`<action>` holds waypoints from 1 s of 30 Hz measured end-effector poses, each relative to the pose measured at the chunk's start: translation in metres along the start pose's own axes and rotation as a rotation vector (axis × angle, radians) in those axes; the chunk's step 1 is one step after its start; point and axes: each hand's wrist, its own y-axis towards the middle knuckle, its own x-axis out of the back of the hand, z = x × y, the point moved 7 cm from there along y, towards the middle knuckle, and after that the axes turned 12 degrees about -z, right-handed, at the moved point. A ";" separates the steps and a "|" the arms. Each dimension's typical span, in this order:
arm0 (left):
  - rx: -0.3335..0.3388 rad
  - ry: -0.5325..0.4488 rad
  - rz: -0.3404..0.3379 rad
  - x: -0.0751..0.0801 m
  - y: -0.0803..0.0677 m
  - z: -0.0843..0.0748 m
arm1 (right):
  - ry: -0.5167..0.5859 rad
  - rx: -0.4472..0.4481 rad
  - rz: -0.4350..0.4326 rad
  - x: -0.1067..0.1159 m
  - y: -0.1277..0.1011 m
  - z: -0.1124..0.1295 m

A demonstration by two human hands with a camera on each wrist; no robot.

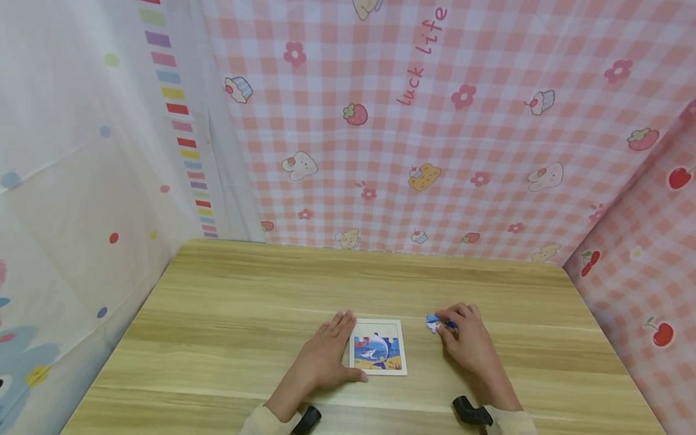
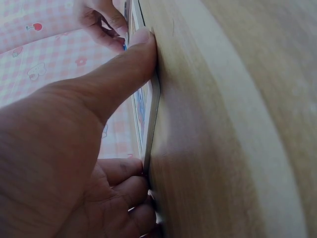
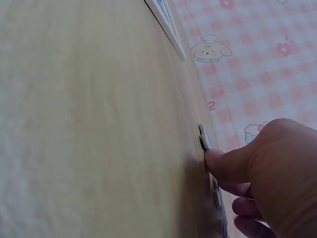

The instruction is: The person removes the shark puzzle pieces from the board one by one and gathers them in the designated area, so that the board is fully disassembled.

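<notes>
Wooden table (image 1: 228, 314), seen from the head view, with a small square puzzle board (image 1: 377, 347) lying flat on it. Everything below placed relative to that board.

Left hand (image 1: 326, 356) flat on the table, touching the board's left edge; fingers straight and relaxed along that side, thumb laid against the board's near left corner. Nothing grasped: pressing and steadying only. In the left wrist view, thumb (image 2: 126, 64) stretched out along the thin pale rim of the board (image 2: 148, 106), other fingers loosely bent on the wood beside it.

Right hand (image 1: 470, 341) to the right of the board, apart from it, resting on the table. Fingertips on a small blue and white puzzle piece (image 1: 435, 324), which lies on the wood just right of the board's far right corner, not touching the board. In the right wrist view, thumb (image 3: 225, 163) pressed against the edge of the piece (image 3: 204, 138), piece flat on the table (image 3: 89, 119), board (image 3: 166, 20) farther off. Piece pinched at its edge by thumb and fingers, not lifted.

On the board: a picture in blue, with sand colour below and a white strip at the top.

Behind the board, a pink checked cloth (image 1: 462, 121) with strawberries and cupcakes; to its left, a white sheet with coloured dots (image 1: 65, 181). Black wrist mounts (image 1: 470, 412) near the table's front edge, nearer than the board.
</notes>
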 end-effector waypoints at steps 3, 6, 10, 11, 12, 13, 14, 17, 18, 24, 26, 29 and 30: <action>-0.003 0.002 0.001 -0.001 0.000 0.000 | -0.008 -0.020 0.014 -0.001 0.000 -0.002; -0.005 0.004 0.000 -0.001 0.000 0.000 | -0.012 -0.029 0.017 -0.001 0.000 -0.003; -0.002 -0.001 0.000 -0.001 0.000 0.000 | -0.016 -0.013 -0.003 0.000 0.000 -0.002; -0.001 -0.003 0.002 0.000 0.000 0.000 | -0.017 -0.008 -0.009 0.000 0.000 -0.001; 0.001 -0.004 0.003 0.000 0.000 0.000 | -0.018 -0.007 -0.011 0.000 0.000 -0.001; 0.002 -0.004 0.005 0.000 0.000 0.000 | -0.019 -0.006 -0.012 0.000 0.000 -0.001; 0.004 -0.003 0.007 0.000 0.000 0.000 | -0.018 -0.008 -0.010 0.000 0.000 -0.001; 0.007 -0.001 0.011 -0.002 0.000 0.001 | -0.019 -0.016 0.002 -0.001 0.000 -0.002; 0.007 -0.002 0.012 -0.002 0.000 0.001 | -0.018 -0.017 0.009 -0.001 0.000 -0.002; 0.003 -0.003 0.008 -0.002 0.001 0.001 | -0.008 -0.020 0.021 0.000 0.000 -0.003; 0.000 -0.002 0.006 -0.002 0.001 0.001 | 0.002 -0.022 0.011 0.001 0.000 -0.002; 0.003 0.001 0.004 -0.002 0.001 0.002 | 0.041 -0.012 -0.011 0.003 0.002 0.004; 0.005 -0.003 0.002 -0.002 0.001 0.002 | 0.057 -0.006 -0.020 0.003 0.002 0.006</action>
